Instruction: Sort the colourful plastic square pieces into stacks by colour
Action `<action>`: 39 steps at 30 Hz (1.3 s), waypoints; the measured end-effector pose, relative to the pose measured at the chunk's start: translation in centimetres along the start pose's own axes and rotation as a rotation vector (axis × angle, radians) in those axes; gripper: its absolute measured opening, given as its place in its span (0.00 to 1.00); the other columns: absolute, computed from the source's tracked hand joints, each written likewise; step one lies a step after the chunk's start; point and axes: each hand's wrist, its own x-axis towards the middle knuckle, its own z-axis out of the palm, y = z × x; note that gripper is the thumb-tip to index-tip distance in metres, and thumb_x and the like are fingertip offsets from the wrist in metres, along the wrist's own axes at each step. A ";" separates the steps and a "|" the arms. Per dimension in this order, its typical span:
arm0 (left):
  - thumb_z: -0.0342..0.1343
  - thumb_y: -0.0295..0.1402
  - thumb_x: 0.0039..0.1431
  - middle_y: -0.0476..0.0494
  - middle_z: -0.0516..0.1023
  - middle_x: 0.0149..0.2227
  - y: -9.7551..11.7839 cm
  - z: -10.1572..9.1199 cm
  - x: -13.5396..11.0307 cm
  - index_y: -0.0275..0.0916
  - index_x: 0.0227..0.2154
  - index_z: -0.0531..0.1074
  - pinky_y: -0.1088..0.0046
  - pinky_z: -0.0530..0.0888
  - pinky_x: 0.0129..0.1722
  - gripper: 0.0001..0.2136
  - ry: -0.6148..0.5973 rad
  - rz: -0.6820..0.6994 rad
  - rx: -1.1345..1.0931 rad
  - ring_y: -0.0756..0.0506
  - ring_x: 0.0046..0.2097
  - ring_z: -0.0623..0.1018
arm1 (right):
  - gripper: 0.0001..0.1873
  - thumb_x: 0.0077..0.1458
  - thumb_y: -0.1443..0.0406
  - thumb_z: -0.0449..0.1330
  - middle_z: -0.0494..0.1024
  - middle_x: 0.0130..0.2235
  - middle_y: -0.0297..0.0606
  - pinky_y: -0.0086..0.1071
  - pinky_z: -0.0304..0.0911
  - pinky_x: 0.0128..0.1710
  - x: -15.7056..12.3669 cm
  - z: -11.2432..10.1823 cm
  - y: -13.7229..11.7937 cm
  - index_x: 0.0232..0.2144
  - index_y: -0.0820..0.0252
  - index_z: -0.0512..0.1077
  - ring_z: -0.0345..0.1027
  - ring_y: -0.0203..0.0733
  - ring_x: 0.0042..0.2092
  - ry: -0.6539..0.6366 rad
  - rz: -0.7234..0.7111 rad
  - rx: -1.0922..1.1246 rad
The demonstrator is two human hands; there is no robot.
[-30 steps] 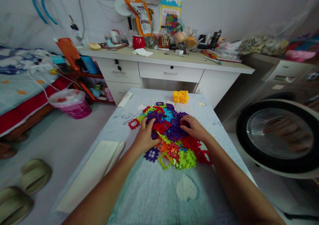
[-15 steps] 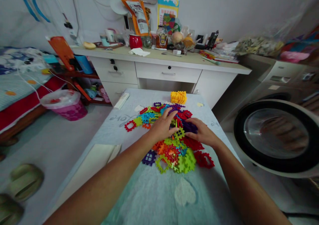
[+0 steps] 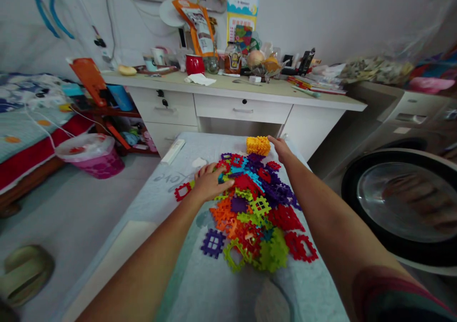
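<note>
Across the middle of the table lies a loose pile of plastic interlocking building pieces (image 3: 246,203) in red, purple, green, orange and blue, some with window cut-outs. On the left side of the pile rests my left hand (image 3: 210,184), palm down with its fingers spread over the pieces. My right hand (image 3: 280,150) reaches past the pile to the far edge, its fingertips at the right side of a yellow stack of interlocking pieces (image 3: 258,145). That stack stands apart behind the pile. A purple window piece (image 3: 213,243) lies separately at the near left.
A white box-like strip (image 3: 173,151) lies at the table's far left. Behind stands a white desk (image 3: 221,89) carrying a red cup, jars and a bag. An open washing-machine door (image 3: 400,203) is on the right, a pink bin (image 3: 96,155) on the left.
My right hand has left the pile's right side and moved away from me to the yellow stack. My left hand has shifted left over the pile, and pieces in the middle now lie differently.
</note>
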 end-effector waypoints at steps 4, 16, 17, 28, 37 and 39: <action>0.58 0.55 0.52 0.39 0.73 0.53 0.5 -1.8 -3.2 0.50 0.42 0.79 0.50 0.69 0.53 0.20 -0.081 0.084 0.028 0.32 0.55 0.71 | 0.31 0.55 0.48 0.60 0.75 0.55 0.53 0.42 0.67 0.51 1.1 1.3 0.0 0.53 0.65 0.68 0.70 0.51 0.54 -0.068 0.188 0.104; 0.51 0.52 0.61 0.41 0.74 0.45 -0.6 -2.9 -5.8 0.41 0.31 0.78 0.58 0.69 0.56 0.20 0.159 0.029 -0.360 0.40 0.52 0.74 | 0.31 0.35 0.60 0.73 0.80 0.45 0.37 0.38 0.70 0.47 -4.0 0.6 0.4 0.44 0.55 0.69 0.74 0.44 0.43 -0.495 -0.021 0.320; 0.53 0.51 0.60 0.40 0.74 0.47 -1.0 -2.3 -5.7 0.41 0.34 0.78 0.57 0.67 0.58 0.19 0.245 0.003 -0.336 0.39 0.54 0.73 | 0.31 0.35 0.59 0.74 0.80 0.45 0.36 0.38 0.70 0.47 -4.9 0.0 0.2 0.44 0.55 0.69 0.74 0.44 0.43 -0.533 -0.044 0.329; 0.48 0.49 0.65 0.37 0.74 0.56 -2.1 1.4 -6.1 0.40 0.56 0.67 0.53 0.65 0.60 0.23 0.350 0.032 -0.150 0.37 0.59 0.72 | 0.25 0.52 0.46 0.64 0.80 0.44 0.42 0.38 0.68 0.47 -7.0 -0.3 -4.6 0.42 0.58 0.77 0.74 0.45 0.45 -0.771 -0.244 0.162; 0.50 0.48 0.64 0.36 0.75 0.56 -2.7 2.0 -6.1 0.41 0.55 0.68 0.51 0.64 0.60 0.23 0.323 0.090 -0.018 0.36 0.58 0.72 | 0.51 0.45 0.46 0.69 0.62 0.65 0.51 0.49 0.57 0.62 1.1 9.4 -3.5 0.67 0.53 0.58 0.58 0.60 0.65 -0.333 -0.230 -0.655; 0.50 0.49 0.64 0.36 0.75 0.56 -2.6 2.0 -6.1 0.41 0.55 0.69 0.51 0.63 0.60 0.23 0.321 0.088 -0.014 0.36 0.58 0.72 | 0.52 0.46 0.45 0.68 0.60 0.67 0.51 0.51 0.55 0.63 1.2 10.2 -3.2 0.68 0.52 0.56 0.55 0.62 0.66 -0.409 -0.257 -0.754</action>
